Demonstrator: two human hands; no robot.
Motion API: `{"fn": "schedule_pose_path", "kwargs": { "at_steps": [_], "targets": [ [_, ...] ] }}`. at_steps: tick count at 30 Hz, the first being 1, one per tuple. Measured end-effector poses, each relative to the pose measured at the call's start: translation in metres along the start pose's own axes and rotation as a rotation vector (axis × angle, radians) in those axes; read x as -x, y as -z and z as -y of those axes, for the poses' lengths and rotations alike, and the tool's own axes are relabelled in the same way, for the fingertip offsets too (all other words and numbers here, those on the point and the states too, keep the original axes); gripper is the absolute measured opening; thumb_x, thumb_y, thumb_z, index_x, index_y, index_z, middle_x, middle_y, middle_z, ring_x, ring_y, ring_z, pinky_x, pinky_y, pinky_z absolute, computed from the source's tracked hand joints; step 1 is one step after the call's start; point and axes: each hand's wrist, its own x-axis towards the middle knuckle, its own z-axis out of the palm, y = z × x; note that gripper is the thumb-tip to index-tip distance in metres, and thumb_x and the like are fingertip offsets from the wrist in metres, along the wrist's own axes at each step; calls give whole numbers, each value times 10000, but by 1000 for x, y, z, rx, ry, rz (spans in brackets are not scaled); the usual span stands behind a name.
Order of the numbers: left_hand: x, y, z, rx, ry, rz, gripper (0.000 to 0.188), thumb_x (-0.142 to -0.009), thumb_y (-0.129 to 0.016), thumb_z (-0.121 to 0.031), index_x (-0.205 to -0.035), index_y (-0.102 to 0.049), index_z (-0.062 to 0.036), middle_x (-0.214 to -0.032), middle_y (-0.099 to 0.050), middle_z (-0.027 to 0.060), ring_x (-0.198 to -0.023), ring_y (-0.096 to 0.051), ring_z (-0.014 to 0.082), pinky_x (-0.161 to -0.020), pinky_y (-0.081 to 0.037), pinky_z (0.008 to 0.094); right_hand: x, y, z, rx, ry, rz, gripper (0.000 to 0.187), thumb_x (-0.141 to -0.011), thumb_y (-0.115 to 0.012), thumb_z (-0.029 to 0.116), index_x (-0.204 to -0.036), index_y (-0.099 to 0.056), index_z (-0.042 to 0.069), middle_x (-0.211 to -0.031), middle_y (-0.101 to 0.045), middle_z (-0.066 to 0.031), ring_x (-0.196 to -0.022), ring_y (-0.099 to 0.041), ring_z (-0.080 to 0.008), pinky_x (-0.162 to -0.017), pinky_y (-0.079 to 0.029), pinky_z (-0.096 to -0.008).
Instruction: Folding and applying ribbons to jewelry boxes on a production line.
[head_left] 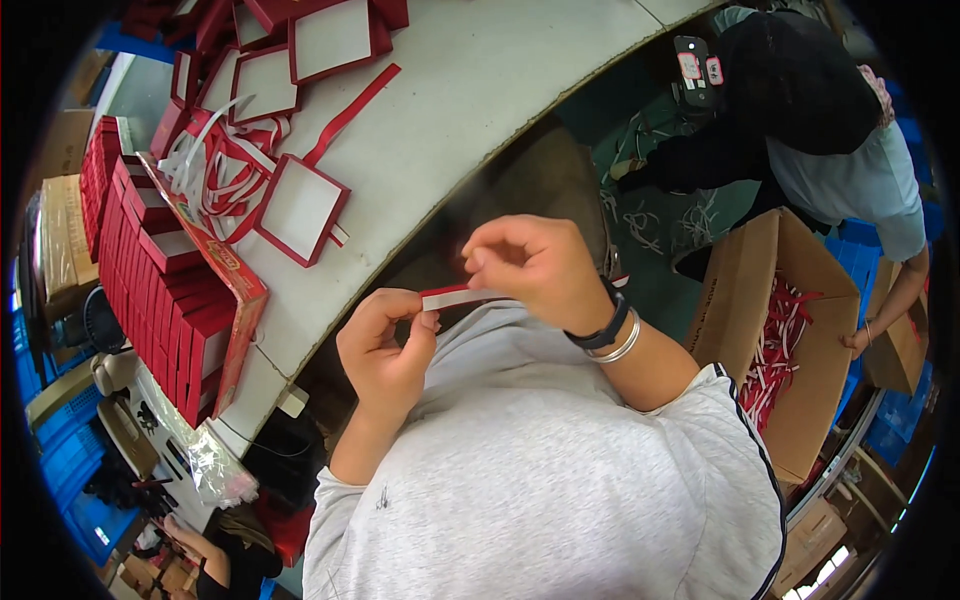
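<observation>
Close in front of my grey shirt, my left hand (pixel 385 350) pinches one end of a red ribbon strip with a white face (pixel 448 297) between thumb and fingers. The strip runs rightward and passes behind my right hand (pixel 550 268). That hand is raised just above the strip, its fingers curled in toward the thumb; whatever may be between the fingertips is too small and blurred to make out. A dark band and a silver bangle circle my right wrist.
Open red boxes with white insides (pixel 303 208) and tangled red and white ribbons (pixel 222 165) lie on the white table (pixel 430 120). Stacked red boxes (pixel 165 300) fill its left side. At right, a person (pixel 830 150) bends beside a carton (pixel 735 290) of ribbon strips.
</observation>
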Motion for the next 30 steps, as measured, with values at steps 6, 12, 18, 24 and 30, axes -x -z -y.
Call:
{"fn": "schedule_pose_path", "kwargs": {
  "at_steps": [6, 12, 18, 24, 30],
  "targets": [
    [-4, 4, 6, -93, -46, 12, 87, -703, -631, 76, -771, -602, 29, -737, -608, 78, -657, -559, 124, -607, -435, 223, 4, -8, 12, 318, 481, 78, 191, -733, -709, 53, -905, -641, 5, -867, -628, -91, -757, -627, -183, -664, -504, -253],
    [-5, 8, 3, -241, -248, 132, 134, -639, -643, 86, -750, -599, 24, -718, -617, 94, -660, -589, 176, -601, -454, 247, 2, -10, 3, 428, 662, 137, 190, -708, -734, 114, -851, -648, 24, -831, -623, -94, -740, -600, -230, -661, -492, -300],
    [-2, 10, 7, -170, -257, 168, 137, -635, -618, 102, -746, -581, 29, -714, -595, 95, -629, -559, 180, -574, -435, 251, 3, 0, 0, 12, 262, 107, 53, -833, -613, 47, -849, -597, -1, -776, -601, -54, -700, -585, -153, -625, -471, -253],
    [-9, 64, -9, 542, -317, -12, 224, -739, -672, -127, -717, -464, -48, -646, -455, 49, -552, -395, 136, -522, -309, 264, -24, 130, -129, -522, -8, -740, 93, -875, -579, 126, -913, -594, 42, -728, -573, -12, -608, -541, -103, -534, -445, -233],
    [-2, 129, -63, 992, -522, -33, 255, -670, -611, -35, -633, -378, -134, -628, -398, -21, -557, -372, 84, -558, -276, 245, 146, 254, -376, -172, -822, -1573, 251, -816, -574, 238, -749, -646, 7, -762, -646, -150, -629, -623, -245, -579, -499, -377]
  ]
}}
